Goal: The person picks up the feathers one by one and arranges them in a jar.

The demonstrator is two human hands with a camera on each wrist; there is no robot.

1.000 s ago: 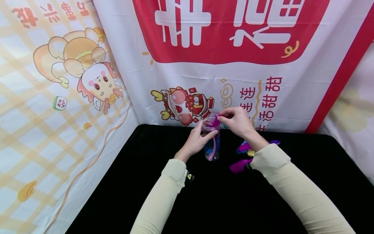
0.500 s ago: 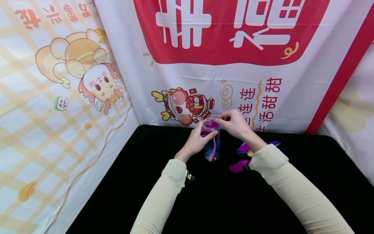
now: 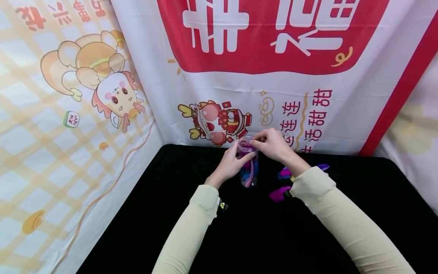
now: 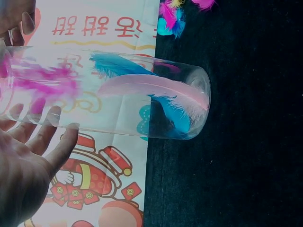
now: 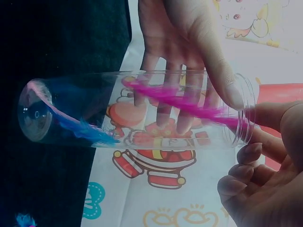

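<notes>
While the left hand (image 3: pixel 230 163) wraps round a clear plastic jar (image 5: pixel 102 104), thumb in front and fingers behind, the right hand (image 3: pixel 272 144) pinches the upper end of a magenta feather (image 5: pixel 184 104) at the jar's open mouth. Most of that feather already hangs inside, slanting through the upper part. Lower down, a pale pink feather (image 4: pixel 151 86) leans against the wall near the base, with blue feathering (image 4: pixel 118 64) showing on both sides of it. The jar is roughly upright near the back edge of a black-covered counter (image 3: pixel 239 239); whether its base touches the cover, I cannot tell. To its right lie a multicoloured cluster of feathers (image 3: pixel 284 173) and a loose magenta plume (image 3: pixel 278 195), beside the right sleeve (image 3: pixel 349 217). Behind hangs a printed white cloth (image 3: pixel 219 85).
</notes>
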